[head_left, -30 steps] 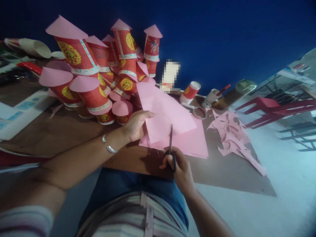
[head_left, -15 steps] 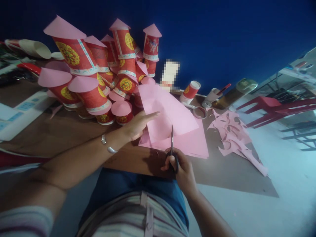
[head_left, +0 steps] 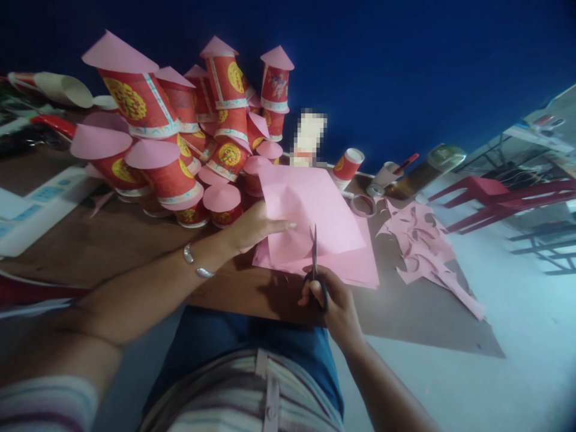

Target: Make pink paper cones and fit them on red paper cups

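My left hand (head_left: pixel 258 228) grips the left edge of a sheet of pink paper (head_left: pixel 324 201), thumb on top and the other fingers beneath. In my right hand (head_left: pixel 330 300) are scissors (head_left: pixel 314 258) with black handles, their narrow blades slightly apart at the sheet's near edge. Under the raised sheet lies a stack of more pink paper (head_left: pixel 360 270) on the brown table (head_left: pixel 234 294). Left of the paper stand several red paper lanterns (head_left: pixel 166 177) with pink cone tops, some stacked on others.
Pink paper scraps (head_left: pixel 423 240) are heaped on the right of the table. Toward the back are a tape roll (head_left: pixel 363 206), a red and white paper cylinder (head_left: pixel 348 165) and a bottle (head_left: pixel 432 168). A red chair (head_left: pixel 486 192) stands beyond the right edge.
The sheet has come down a little and turned slightly in my left hand. The scissor blades, nearly closed before, have parted slightly.
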Demonstrator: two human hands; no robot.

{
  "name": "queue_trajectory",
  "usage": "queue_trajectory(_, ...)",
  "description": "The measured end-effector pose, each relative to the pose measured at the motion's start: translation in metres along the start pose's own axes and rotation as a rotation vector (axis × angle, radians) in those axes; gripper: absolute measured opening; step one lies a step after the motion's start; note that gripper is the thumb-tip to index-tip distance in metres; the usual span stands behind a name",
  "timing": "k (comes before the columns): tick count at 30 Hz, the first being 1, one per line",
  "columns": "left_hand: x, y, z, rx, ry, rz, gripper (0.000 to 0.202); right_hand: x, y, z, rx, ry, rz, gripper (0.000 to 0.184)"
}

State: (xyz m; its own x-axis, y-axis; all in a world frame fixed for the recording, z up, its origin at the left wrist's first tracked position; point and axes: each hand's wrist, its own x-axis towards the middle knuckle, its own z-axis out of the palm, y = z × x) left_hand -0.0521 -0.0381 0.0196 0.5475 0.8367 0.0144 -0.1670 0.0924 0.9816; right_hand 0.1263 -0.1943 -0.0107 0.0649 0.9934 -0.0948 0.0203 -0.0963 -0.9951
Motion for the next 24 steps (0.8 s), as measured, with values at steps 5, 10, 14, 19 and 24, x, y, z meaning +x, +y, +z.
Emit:
queue_trajectory(5,-0.0009,0.0012,-0.0014,0.037,-0.018,-0.022,0.047,-0.0005,0.0004,0.0008,-0.003,0.0,-0.002,0.034)
queue_trajectory(10,-0.0008,0.0011,-0.0011,0.01,-0.038,-0.031,0.047,-0.0017,0.0016,0.0018,0.012,0.009,0.013,0.036)
queue_trajectory(14,-0.0008,0.001,-0.0012,0.011,-0.039,-0.031,0.047,-0.0025,0.0026,0.0011,0.01,0.005,0.015,0.035)
queue_trajectory(19,-0.0007,0.0019,-0.0009,0.034,-0.016,-0.032,0.044,-0.0032,0.0024,0.0007,0.024,0.002,0.043,0.036)
queue_trajectory(24,-0.0007,0.0028,0.001,0.002,-0.035,-0.031,0.044,-0.0034,0.0013,0.0014,0.022,0.02,0.054,0.038)
